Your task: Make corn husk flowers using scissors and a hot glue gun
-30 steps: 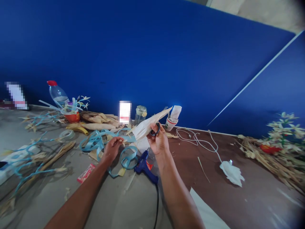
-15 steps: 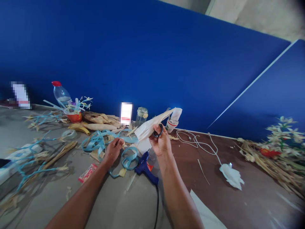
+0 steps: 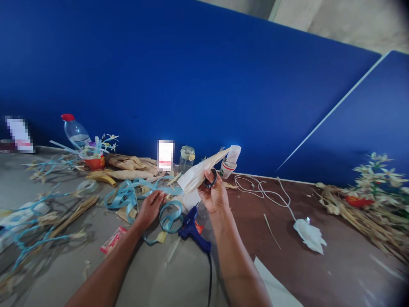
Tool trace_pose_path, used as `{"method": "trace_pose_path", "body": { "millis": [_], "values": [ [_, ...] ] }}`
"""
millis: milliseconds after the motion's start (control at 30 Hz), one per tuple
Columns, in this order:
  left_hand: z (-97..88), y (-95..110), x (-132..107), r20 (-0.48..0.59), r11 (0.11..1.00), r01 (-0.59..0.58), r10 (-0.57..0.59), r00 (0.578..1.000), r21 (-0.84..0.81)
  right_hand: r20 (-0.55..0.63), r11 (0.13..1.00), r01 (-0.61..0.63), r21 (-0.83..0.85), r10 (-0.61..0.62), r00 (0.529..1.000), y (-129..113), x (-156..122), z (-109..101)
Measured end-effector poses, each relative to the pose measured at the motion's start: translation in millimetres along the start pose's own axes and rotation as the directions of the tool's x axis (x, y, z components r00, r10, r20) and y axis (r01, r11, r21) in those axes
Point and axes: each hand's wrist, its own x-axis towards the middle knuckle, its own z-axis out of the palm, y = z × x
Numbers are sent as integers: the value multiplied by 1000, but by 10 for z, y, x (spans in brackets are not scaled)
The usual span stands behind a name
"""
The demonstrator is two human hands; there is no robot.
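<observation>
My right hand (image 3: 214, 194) is closed around a broad, pale dried corn husk (image 3: 200, 172), which slants up to the right. A black loop (image 3: 210, 178), like a scissors handle, sits at its fingers; any blades are hidden. My left hand (image 3: 152, 207) is at the blue ribbon (image 3: 128, 196), its fingertips pressed together; what they pinch, if anything, is too small to make out. Between my forearms a blue glue gun (image 3: 193, 230) lies on the table, beside a ribbon coil (image 3: 171, 216).
Along the blue partition (image 3: 191, 76) stand a red-capped bottle (image 3: 75, 130), a red cup (image 3: 95, 162) with husk flowers, a glass jar (image 3: 187, 158) and a white cup (image 3: 227, 169). White cable (image 3: 284, 196) and a flower bundle (image 3: 377, 204) are at right. A tape roll (image 3: 87, 186) lies left.
The view has shifted slightly, so the things at the left sit a little lower and further left. My left fingers have moved a little; my right hand keeps its hold on the husk.
</observation>
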Motion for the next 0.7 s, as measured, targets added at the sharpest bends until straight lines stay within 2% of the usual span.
{"method": "trace_pose_path", "body": {
  "millis": [133,300,433,533,600,700],
  "values": [
    [-6,48,11,10,992,65,-64,998,-105,-6,1000,-1,13,1,1000,5,16,-24],
    [10,26,2,101,985,109,-96,990,-134,-3,999,-7,34,7,1000,-3,39,-37],
    [28,0,-18,171,998,-28,19,985,51,-11,999,-14,37,14,1000,-6,42,-24],
    [34,-41,-28,194,967,-159,120,974,200,-22,1000,-13,9,13,1000,-9,46,-22],
    [35,-68,-30,226,947,-214,160,961,241,-27,1000,-4,-16,4,1000,-10,51,-23],
    [31,-79,-26,256,943,-260,204,945,208,-36,1000,7,-28,-8,999,-8,53,-22]
  ]
}}
